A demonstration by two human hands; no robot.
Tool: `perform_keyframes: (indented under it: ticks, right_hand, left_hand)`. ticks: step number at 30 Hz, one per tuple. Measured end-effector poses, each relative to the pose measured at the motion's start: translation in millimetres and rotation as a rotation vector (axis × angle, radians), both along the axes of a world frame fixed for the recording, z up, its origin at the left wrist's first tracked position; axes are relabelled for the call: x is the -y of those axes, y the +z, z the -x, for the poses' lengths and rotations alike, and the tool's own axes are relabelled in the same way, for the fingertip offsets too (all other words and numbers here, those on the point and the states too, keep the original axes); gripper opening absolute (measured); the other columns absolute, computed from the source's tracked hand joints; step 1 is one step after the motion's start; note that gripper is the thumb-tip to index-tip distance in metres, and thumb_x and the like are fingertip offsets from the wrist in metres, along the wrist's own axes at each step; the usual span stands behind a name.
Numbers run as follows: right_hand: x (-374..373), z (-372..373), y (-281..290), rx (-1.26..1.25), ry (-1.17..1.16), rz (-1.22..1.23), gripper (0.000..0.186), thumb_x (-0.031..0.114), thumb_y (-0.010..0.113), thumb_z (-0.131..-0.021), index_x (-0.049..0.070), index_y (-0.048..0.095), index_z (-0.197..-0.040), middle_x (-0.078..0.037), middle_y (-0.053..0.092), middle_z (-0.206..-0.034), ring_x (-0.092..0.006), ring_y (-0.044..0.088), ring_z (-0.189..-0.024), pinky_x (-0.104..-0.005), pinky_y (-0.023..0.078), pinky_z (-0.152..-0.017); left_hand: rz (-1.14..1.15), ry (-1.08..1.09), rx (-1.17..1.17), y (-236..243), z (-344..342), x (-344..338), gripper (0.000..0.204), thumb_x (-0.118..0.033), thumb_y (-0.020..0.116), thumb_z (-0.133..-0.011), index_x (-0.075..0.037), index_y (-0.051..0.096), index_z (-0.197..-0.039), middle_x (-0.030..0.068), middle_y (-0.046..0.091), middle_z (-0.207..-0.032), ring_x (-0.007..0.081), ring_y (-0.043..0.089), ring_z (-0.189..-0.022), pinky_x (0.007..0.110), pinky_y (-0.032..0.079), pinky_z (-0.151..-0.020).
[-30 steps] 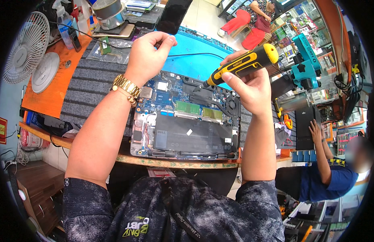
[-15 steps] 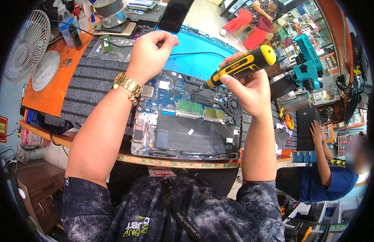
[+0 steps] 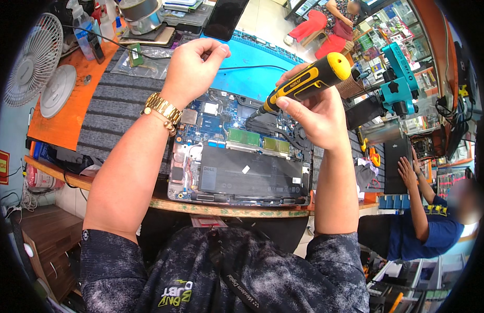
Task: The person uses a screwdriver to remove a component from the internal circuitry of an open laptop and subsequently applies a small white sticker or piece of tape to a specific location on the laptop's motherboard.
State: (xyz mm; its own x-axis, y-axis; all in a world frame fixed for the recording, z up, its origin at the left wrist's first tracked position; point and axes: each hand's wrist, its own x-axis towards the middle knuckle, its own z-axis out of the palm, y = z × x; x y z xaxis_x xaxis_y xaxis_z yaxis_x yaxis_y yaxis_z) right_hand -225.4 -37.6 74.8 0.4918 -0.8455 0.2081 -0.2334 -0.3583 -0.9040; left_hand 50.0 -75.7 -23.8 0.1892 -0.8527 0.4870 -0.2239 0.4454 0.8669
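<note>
Currently, right grip (image 3: 321,119): closed around screwdriver (image 3: 309,82)
Left grip (image 3: 194,72): pinched, contents unclear
Laptop (image 3: 247,163): screw work, seemingly; steadiness next

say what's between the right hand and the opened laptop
The head view shows the yellow-and-black screwdriver slanting from the right hand toward the opened laptop.

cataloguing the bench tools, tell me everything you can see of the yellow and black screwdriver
The yellow and black screwdriver has a thick handle, seemingly plastic, with lettering on its side and a rounded yellow end cap. The right hand grips it at a slant, cap up to the right, dark tip down to the left over the opened laptop; tip contact is unclear.
</note>
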Motion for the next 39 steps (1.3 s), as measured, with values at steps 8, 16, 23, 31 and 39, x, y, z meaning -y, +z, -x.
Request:
perform_keyframes:
  ticks: [8,16,23,31,39]
  right_hand:
    - [2.5,0.6,-1.4,0.024,0.028,-0.02,0.044,0.005,0.087,-0.095,0.001,0.063,-0.132,-0.007,0.073,-0.123,-0.0117,0.071,-0.11,-0.0282,0.058,-0.093]
    - [4.5,1.8,0.4,0.034,0.049,-0.049,0.045,0.004,0.087,-0.095,0.001,0.063,-0.133,-0.007,0.073,-0.124,-0.0123,0.071,-0.11,-0.0281,0.059,-0.093]
    - [6.5,0.8,1.0,0.022,0.076,-0.038,0.046,0.004,0.087,-0.096,0.001,0.062,-0.134,-0.008,0.073,-0.124,-0.0137,0.072,-0.112,-0.03,0.059,-0.095]
    - [7.6,2.3,-0.5,0.063,0.07,-0.058,0.047,0.004,0.086,-0.095,0.001,0.061,-0.135,-0.008,0.072,-0.125,-0.0145,0.071,-0.114,-0.0316,0.058,-0.098]
    - [9.7,16.3,-2.0,0.06,0.014,-0.012,0.049,0.002,0.084,-0.096,0.0,0.059,-0.139,-0.014,0.073,-0.13,-0.0219,0.074,-0.119,-0.0387,0.062,-0.103]
  left_hand:
    - [-0.029,0.003,0.031,-1.0,0.3,-0.9,0.026,-0.025,0.075,-0.109,-0.001,0.084,-0.107,0.0016,0.08,-0.09,0.0077,0.068,-0.081,0.028,0.055,-0.076]
    - [-0.04,0.009,0.049,-0.4,0.4,-1.1,0.025,-0.025,0.077,-0.108,-0.001,0.084,-0.107,0.001,0.079,-0.089,0.0068,0.066,-0.079,0.028,0.054,-0.074]
    - [-0.05,0.007,0.066,-0.4,0.7,-1.4,0.023,-0.023,0.076,-0.109,-0.002,0.084,-0.109,-0.0005,0.079,-0.092,0.0054,0.065,-0.081,0.026,0.054,-0.075]
    - [-0.015,-0.049,0.121,2.4,3.1,-3.0,0.02,-0.021,0.082,-0.104,-0.002,0.085,-0.11,0.0001,0.08,-0.097,0.007,0.065,-0.083,0.027,0.054,-0.076]
    - [-0.052,-0.205,0.246,10.2,3.9,-10.6,0.018,-0.021,0.086,-0.096,-0.006,0.089,-0.106,0.0055,0.08,-0.096,0.0132,0.068,-0.082,0.031,0.056,-0.076]
